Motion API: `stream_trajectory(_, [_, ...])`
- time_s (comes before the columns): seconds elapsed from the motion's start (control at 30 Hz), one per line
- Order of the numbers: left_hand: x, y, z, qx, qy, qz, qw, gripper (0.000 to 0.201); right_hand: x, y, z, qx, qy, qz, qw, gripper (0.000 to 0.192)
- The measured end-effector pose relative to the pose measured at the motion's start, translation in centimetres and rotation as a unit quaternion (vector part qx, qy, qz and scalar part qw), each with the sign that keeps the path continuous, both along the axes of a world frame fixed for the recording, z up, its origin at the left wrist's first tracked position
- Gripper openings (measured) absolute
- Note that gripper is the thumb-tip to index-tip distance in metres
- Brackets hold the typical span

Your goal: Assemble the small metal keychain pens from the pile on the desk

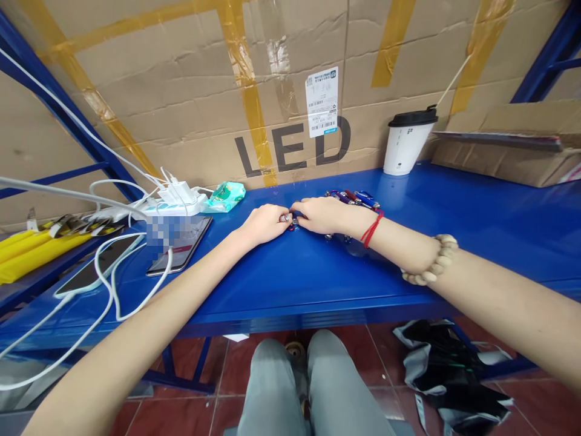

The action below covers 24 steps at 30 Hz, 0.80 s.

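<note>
Both hands meet at the middle of the blue shelf. My left hand is closed, with a small shiny metal piece showing at its fingertips. Beside it, my right hand has its fingers bent down at the same spot, where bits of red and blue metal show. What the right fingers grip is mostly hidden. Behind and under the right wrist lies a group of small shiny metal cylinders in blue, red and purple, some with silver ends. The right forearm partly covers them.
A lidded paper cup and an open cardboard box stand at the back right. At left are two phones, white cables, a power strip and a green packet. A large carton forms the back.
</note>
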<state>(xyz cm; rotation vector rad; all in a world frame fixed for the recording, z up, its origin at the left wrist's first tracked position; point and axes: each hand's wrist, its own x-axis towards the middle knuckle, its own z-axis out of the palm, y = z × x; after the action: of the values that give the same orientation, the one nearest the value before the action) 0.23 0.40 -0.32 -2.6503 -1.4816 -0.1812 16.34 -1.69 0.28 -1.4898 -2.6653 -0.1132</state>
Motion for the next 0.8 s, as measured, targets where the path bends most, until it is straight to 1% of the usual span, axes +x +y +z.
stream_trajectory(0.1, [-0.04, 0.11, -0.14, 0.005, -0.002, -0.002, 1.0, 0.028, -0.03, 0.03, -0.01, -0.001, 0.0, 0.004, 1.0, 0.028])
stream_trajectory(0.23, [-0.1, 0.33, -0.41, 0.009, -0.01, -0.006, 1.0, 0.029, -0.15, -0.34, 0.28, -0.01, -0.017, -0.013, 1.0, 0.03])
stream_trajectory(0.33, [-0.09, 0.39, -0.54, 0.01, -0.011, -0.006, 1.0, 0.03, -0.15, -0.5, 0.4, -0.019, -0.009, -0.006, 1.0, 0.029])
stream_trajectory(0.5, [0.01, 0.51, -0.66, 0.01, -0.018, 0.002, 1.0, 0.029, -0.03, -0.23, 0.16, -0.012, 0.0, -0.005, 1.0, 0.028])
stream_trajectory(0.7, [-0.01, 0.66, -0.85, -0.003, -0.044, 0.003, 0.999, 0.029, -0.07, -0.12, -0.03, 0.002, -0.006, -0.001, 1.0, 0.028])
stream_trajectory(0.8, [0.04, 0.52, -0.88, -0.006, -0.077, 0.022, 0.997, 0.029, -0.08, -0.19, -0.04, 0.005, 0.002, -0.001, 1.0, 0.028])
